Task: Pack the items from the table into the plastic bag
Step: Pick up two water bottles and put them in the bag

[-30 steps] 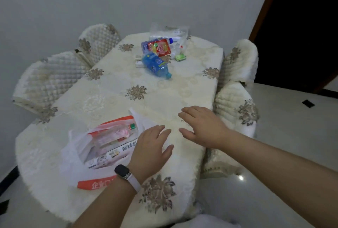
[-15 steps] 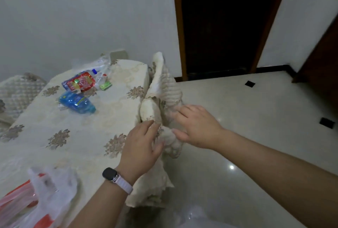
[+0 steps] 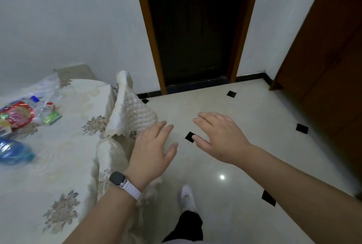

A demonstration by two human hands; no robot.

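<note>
My left hand (image 3: 152,149), with a watch on its wrist, and my right hand (image 3: 219,138) hover empty, fingers spread, over the floor beside the table (image 3: 64,165). Both are off the table's right edge. On the table's far left lie a blue plastic bottle (image 3: 13,154), a red snack pouch (image 3: 16,115), a small green packet (image 3: 52,117) and clear bottles with blue and red caps (image 3: 42,106). The plastic bag is out of view.
Two cloth-covered chairs (image 3: 129,114) stand against the table's right side, just left of my left hand. A dark doorway (image 3: 195,28) is ahead and a brown cabinet (image 3: 323,47) at the right. My white shoe (image 3: 187,196) steps on the glossy tiled floor.
The view has swung right, away from the table; the plastic bag has left the frame. Both hands came off the tablecloth and now hang over the floor, still empty.
</note>
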